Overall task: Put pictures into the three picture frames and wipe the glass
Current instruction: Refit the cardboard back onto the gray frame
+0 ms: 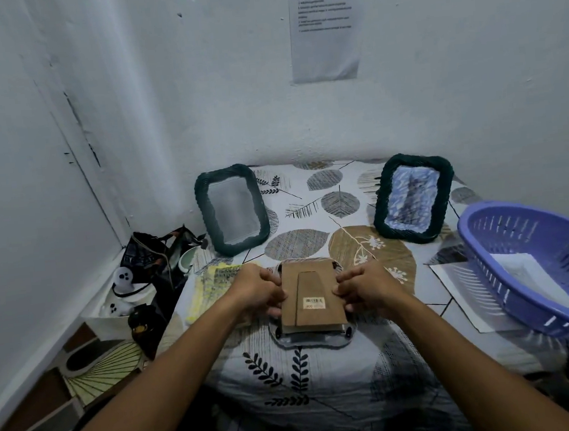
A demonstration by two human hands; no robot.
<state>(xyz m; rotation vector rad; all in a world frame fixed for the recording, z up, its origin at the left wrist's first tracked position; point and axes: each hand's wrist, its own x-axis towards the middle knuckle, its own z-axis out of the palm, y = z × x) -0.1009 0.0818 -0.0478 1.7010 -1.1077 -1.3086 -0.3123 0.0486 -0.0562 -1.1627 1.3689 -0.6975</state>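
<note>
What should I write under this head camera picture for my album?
Both hands, left hand and right hand, press the cardboard back onto a face-down frame.

Picture frames: three in all — one empty frame (231, 210) standing upright, one frame with a picture (413, 198) standing upright, one face-down frame (311, 299) with its cardboard back showing. Plastic baskets (535, 262): one. Yellow cloths (210, 283): one. Printed sheets on the wall (324, 26): one. Hands: two, left hand (260, 291), right hand (368, 290).

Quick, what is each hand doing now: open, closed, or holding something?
Left hand: closed on the left edge of the face-down frame's cardboard back.
Right hand: closed on the right edge of the same cardboard back.
</note>
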